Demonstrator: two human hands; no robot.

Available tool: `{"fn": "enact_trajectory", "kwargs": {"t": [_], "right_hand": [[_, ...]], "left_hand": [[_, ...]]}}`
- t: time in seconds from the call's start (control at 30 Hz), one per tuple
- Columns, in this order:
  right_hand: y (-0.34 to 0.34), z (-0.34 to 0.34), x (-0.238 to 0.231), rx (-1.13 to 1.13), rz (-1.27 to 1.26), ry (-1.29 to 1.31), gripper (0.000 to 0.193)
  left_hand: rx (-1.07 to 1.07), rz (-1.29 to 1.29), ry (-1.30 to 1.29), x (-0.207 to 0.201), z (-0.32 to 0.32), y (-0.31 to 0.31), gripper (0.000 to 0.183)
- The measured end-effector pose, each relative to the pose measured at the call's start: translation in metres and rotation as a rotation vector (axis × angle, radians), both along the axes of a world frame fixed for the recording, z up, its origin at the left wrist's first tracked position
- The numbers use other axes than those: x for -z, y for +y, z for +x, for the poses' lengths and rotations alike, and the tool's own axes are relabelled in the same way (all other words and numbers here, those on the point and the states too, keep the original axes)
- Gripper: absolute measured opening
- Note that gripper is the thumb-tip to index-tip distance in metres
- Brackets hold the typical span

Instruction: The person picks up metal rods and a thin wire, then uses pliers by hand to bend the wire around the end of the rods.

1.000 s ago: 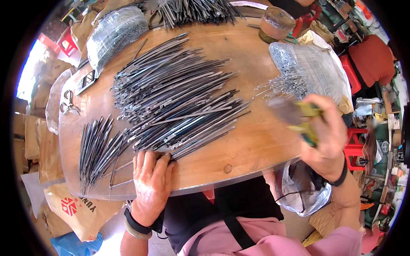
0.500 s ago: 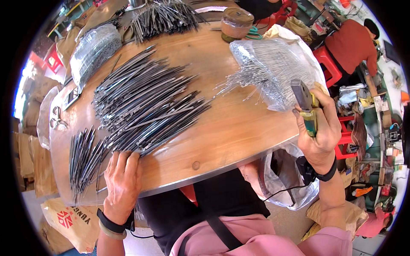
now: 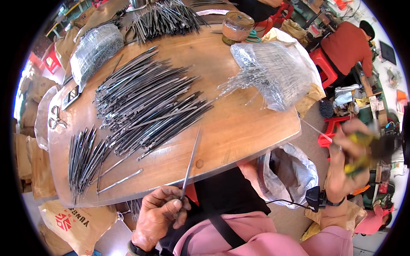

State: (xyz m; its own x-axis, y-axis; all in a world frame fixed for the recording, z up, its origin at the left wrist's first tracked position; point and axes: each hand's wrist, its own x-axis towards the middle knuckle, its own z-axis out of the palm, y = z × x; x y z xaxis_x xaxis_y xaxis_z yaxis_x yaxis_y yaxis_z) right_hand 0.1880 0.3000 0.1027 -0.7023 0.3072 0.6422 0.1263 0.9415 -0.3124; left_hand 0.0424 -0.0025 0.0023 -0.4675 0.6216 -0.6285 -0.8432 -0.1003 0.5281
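My left hand (image 3: 160,213) is at the table's near edge, pinching the lower end of a thin dark metal strip (image 3: 191,164) that points up and away over the wood. Off the table's right end, my right hand (image 3: 337,173) is blurred by motion. Its fingers are wrapped round a yellow-and-green-handled tool (image 3: 361,149), which looks like pliers. A thin pale wire (image 3: 317,130) sticks out from those fingers toward the table corner. Beyond my left hand lie a large pile of dark metal strips (image 3: 145,102) and a smaller bunch (image 3: 83,160). One loose strip (image 3: 121,181) lies near the edge.
A plastic bag of thin wires (image 3: 277,72) lies at the table's right end. Scissors (image 3: 56,118) and a filled plastic bag (image 3: 95,53) are on the left. A round tub (image 3: 237,26) stands far back. Below the edge is an open white sack (image 3: 288,170). A seated person (image 3: 348,49) works beyond.
My left hand has left the strips and come back toward me with one strip. My right hand has swung right and down, off the table's end, with the tool; a pale wire now shows there.
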Motion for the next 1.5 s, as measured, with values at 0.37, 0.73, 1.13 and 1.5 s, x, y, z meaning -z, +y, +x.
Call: {"fn": "enact_trajectory", "kwargs": {"t": [0.37,0.73,1.13,1.5], "right_hand": [[0.033,-0.004,0.065,0.109,-0.455,0.056,0.013],[0.019,0.026,0.13,-0.315,-2.262,0.499,0.016],[-0.003,-0.016,0.106,-0.386,-1.12,-0.111,0.015],[-0.011,-0.017,0.099,-0.366,-1.125,-0.092,0.015]], "left_hand": [[-0.332,0.172,-0.044,0.005,0.014,-0.013,0.078],[-0.421,0.445,-0.105,0.004,0.018,0.001,0.035],[0.044,-0.105,0.297,0.018,0.022,0.018,0.016],[0.126,-0.212,0.289,0.031,0.025,0.004,0.016]]}}
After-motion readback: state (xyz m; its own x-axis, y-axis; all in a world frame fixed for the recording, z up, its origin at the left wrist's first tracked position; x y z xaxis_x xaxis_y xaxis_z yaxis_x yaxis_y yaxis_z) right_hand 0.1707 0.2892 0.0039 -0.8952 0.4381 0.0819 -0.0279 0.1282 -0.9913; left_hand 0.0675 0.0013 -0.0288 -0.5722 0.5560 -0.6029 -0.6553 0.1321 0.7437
